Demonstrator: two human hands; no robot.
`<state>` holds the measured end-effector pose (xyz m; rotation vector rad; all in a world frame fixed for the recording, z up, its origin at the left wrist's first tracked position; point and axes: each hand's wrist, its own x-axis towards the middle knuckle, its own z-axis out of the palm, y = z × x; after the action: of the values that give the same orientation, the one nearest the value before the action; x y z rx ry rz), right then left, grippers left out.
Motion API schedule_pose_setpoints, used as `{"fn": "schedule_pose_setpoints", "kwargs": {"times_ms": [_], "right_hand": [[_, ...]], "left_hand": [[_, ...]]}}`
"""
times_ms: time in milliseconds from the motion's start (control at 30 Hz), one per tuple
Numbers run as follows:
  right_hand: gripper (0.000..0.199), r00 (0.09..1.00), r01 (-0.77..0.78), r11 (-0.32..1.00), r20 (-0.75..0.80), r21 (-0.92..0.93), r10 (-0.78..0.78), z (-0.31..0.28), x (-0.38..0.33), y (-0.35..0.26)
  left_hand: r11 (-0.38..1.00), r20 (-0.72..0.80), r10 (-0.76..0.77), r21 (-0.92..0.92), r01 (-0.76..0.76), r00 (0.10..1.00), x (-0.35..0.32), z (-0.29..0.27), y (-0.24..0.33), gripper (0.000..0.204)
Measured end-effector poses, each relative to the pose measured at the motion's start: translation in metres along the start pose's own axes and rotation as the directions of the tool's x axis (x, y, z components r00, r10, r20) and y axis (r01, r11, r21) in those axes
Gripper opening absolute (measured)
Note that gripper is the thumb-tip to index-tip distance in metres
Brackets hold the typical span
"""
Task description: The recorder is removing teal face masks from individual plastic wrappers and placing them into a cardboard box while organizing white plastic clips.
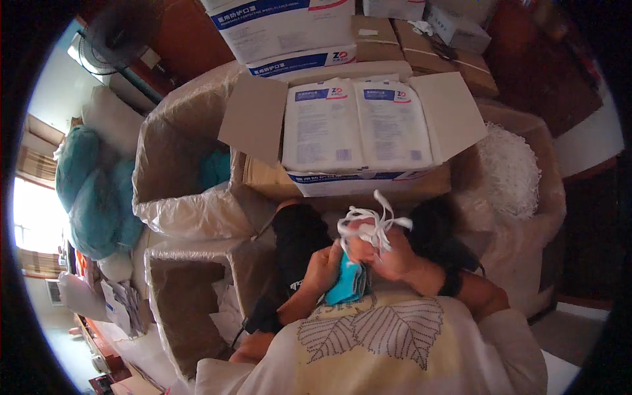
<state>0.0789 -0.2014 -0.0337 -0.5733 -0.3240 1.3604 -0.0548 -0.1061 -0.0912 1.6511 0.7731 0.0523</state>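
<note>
My left hand (322, 268) is closed on the edge of a teal folded fabric bundle (344, 284), held in front of my shirt. The bundle shows a greyish side at its right. My right hand (394, 258) is closed just right of it, around a bunch of white cords (370, 222). Loose loops and ends of the cords stick up above the fingers. Some cords hang down beside my left fingertips. Where cords and bundle meet is partly hidden by the right hand.
Ahead stands an open carton (253, 118) with two white packs (325, 128) inside. To its left is a plastic-lined bin (187, 214) with teal material; nearer is another bin (191, 309). At right, a lined box (550, 178) holds a white cord heap (508, 171). Stacked cartons (283, 29) rise behind.
</note>
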Motion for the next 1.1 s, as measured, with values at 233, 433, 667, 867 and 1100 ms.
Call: {"fn": "schedule_pose_setpoints", "kwargs": {"times_ms": [233,433,667,867,1100], "right_hand": [[0.034,0.923,-0.358,0.893,-0.247,-0.273,0.295,0.022,-0.070,-0.044],[0.022,0.884,-0.408,0.907,-0.292,-0.104,0.364,0.017,-0.100,-0.060],[0.023,0.931,-0.229,0.927,-0.345,-0.297,0.120,-0.004,-0.141,-0.095],[0.025,0.677,0.019,0.798,-0.580,-0.602,-0.453,-0.035,-0.160,-0.167],[0.042,0.669,-0.721,-0.480,-0.320,-0.500,-0.671,-0.260,-0.221,-0.218]], "left_hand": [[0.994,0.125,0.035,0.101,-0.048,0.992,-0.018,0.016,0.024,0.046],[0.959,0.195,0.136,0.220,-0.179,0.971,-0.011,0.028,0.014,0.044],[0.922,-0.007,-0.117,0.370,0.111,0.993,-0.005,0.015,-0.019,0.042],[0.804,0.007,-0.320,-0.527,0.275,0.947,0.007,0.005,-0.035,0.045],[0.493,-0.073,-0.502,-0.842,0.216,0.862,0.005,-0.021,-0.015,0.057]]}}
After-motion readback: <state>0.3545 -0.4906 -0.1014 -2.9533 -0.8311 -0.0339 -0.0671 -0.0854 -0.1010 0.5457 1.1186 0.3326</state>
